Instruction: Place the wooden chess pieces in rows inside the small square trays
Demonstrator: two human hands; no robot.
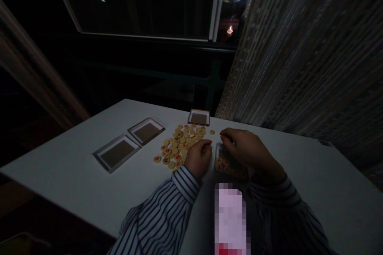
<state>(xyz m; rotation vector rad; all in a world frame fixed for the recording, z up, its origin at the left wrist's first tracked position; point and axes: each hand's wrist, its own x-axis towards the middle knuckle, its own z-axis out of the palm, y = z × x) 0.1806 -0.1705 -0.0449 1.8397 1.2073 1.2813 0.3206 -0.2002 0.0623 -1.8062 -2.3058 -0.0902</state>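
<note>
Round wooden Chinese chess pieces (179,143), some marked in red and some in black, lie in a loose heap on the white table (143,191). My left hand (198,160) rests at the heap's right side, its fingers curled closed; whatever may be inside them is hidden. Over a small shallow box (219,169) hangs my right hand (249,149), with thumb and fingertips drawn together. I cannot make out anything between them. Several red-marked pieces (223,162) lie inside that box, partly covered by the right hand and its shadow.
Two shallow open trays, a nearer one (103,163) and a farther one (158,129), lie left of the heap. A third tray (199,123) sits behind it. One piece (212,132) lies apart. A pixelated bright rectangle (230,215) is at the front. A string curtain (287,48) hangs at right.
</note>
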